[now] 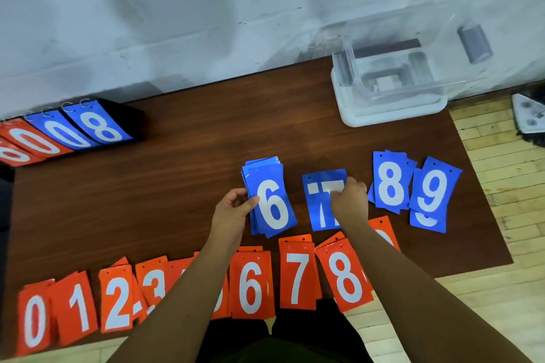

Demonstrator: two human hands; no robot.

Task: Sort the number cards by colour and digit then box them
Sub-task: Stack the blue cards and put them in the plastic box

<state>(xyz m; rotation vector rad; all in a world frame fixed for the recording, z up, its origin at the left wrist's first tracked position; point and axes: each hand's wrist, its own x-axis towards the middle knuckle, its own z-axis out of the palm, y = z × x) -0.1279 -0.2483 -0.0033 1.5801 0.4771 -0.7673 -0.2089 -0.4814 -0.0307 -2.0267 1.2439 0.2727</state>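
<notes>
At table centre, brown wood-grain tabletop (177, 186): blue cards being collected in digit order.

- Left hand (233, 209), 6 o'clock of centre: thumb and fingers clamped on the edge of a stack of glossy blue number cards (272, 203), white 6 uppermost.
- Right hand (349, 199), 4 o'clock: fingers curled down onto the blue plastic card marked 7 (318, 209), apparently pinching it; the card lies on the table just beside the stack.
- Blue 8 pile (389, 183) and blue 9 pile (433, 188), 3 o'clock, overlapping, untouched.
- Row of orange number cards (298, 277), near edge, 0 through 8 legible.
- Clear plastic lidded box (354, 115), 1 o'clock, open, no cards visible inside.
- Flip scoreboard on rings (97, 127), 10 o'clock.

Next move, judged: lift the 7 onto the stack squarely, then take 8 and 9.
</notes>
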